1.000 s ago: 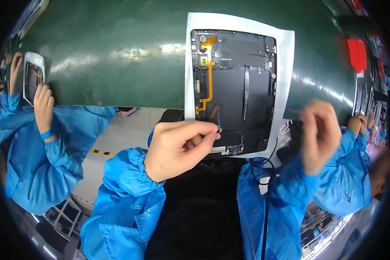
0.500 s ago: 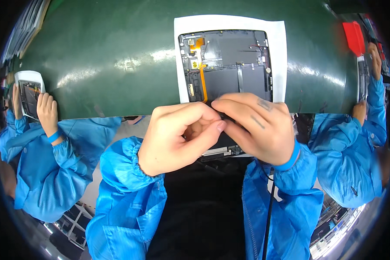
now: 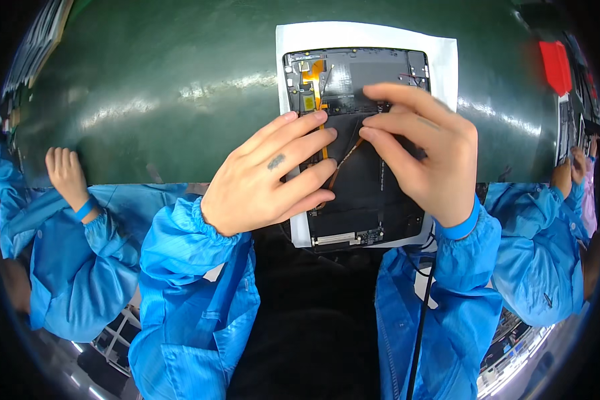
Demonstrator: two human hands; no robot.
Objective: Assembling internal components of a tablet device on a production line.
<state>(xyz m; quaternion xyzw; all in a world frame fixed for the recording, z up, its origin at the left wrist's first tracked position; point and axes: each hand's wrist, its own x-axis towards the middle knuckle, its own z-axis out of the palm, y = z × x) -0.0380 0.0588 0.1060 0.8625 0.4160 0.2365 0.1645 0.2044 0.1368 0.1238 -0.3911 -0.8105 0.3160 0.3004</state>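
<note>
From where I stand, handling the thin strip [image 3: 351, 153] seems the step, the right hand [image 3: 430, 147] pinching its end, the left hand [image 3: 273, 170] apart, fingers spread over the black tablet housing [image 3: 403, 200] (on a white sheet [image 3: 443, 60] atop the bench [image 3: 180, 53]), and a light touch seems called for.

At the tablet's [image 3: 357, 210] nine o'clock, the left hand [image 3: 270, 173] lies spread; at three, the right hand [image 3: 423, 150] pinches a strip [image 3: 343, 162]. Beneath is a sheet [image 3: 444, 67]; at the view's two o'clock, a red object [image 3: 555, 70].
</note>
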